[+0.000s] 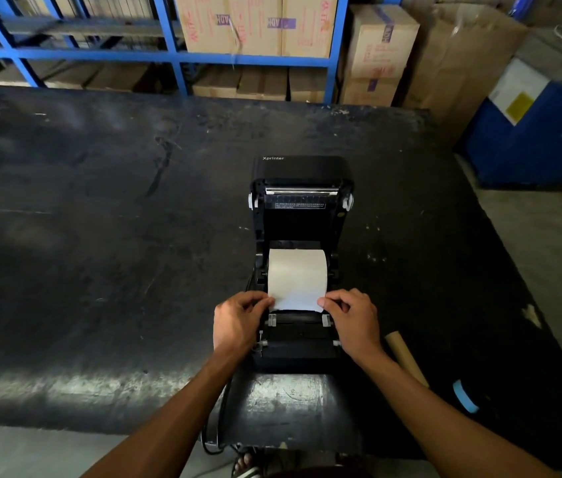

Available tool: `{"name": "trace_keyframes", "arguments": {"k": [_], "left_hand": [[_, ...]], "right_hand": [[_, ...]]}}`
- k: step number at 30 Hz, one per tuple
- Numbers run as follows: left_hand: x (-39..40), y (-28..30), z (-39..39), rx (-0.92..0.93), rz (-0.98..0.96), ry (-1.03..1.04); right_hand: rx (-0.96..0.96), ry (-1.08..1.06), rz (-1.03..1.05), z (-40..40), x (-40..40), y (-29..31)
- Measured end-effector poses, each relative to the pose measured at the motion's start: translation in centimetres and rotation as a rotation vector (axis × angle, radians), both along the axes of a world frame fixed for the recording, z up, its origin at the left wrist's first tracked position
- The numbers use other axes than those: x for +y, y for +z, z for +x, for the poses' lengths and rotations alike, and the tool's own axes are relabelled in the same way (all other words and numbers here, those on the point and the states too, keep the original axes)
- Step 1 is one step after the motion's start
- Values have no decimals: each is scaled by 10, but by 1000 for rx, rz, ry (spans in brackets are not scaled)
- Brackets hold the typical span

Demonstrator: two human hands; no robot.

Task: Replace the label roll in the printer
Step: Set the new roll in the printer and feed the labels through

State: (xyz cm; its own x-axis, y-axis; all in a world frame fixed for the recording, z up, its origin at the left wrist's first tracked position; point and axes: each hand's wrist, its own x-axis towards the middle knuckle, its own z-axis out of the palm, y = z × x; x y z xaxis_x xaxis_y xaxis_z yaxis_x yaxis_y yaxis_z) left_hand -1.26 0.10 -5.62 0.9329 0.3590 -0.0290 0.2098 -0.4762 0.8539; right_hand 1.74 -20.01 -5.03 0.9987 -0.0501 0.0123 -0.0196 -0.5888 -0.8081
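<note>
The label roll [297,272] sits in the open bay of the black Xprinter label printer [302,257] at the centre of the frame, on the dark table [100,236]; the printer's lid [302,188] is tipped up and back. Its loose leading edge [296,303] is drawn toward the lower part of the frame. The left hand [238,322] pinches that edge's left corner between thumb and fingertips, and the right hand [353,319] pinches the right corner.

The paper looks thin, light and limp, likely to crease or tear if tugged unevenly, so the two-corner hold suits it: pull both sides level between the white paper guides [272,320]. The roll itself should turn freely. A bare cardboard core [405,357] lies lower right on the table, probably the spent one.
</note>
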Motion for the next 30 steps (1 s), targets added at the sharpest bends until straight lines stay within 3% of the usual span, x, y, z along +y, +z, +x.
{"name": "trace_keyframes", "arguments": {"k": [7,15,20,25,30], "left_hand": [[2,6,7,187,-63,-28],[11,13,23,377,-7,-153],[15,10,30,415,54,-160],[14,13,31,420,43,-171],[15,19,36,451,86,-251]], "right_hand": [[98,28,-17,3,-6,-3],[241,78,-109,14,-11,-3],[299,75,-120,19,-13,-3],[410,130,-267,30,-11,6],[518,122,-144,32,-9,9]]}}
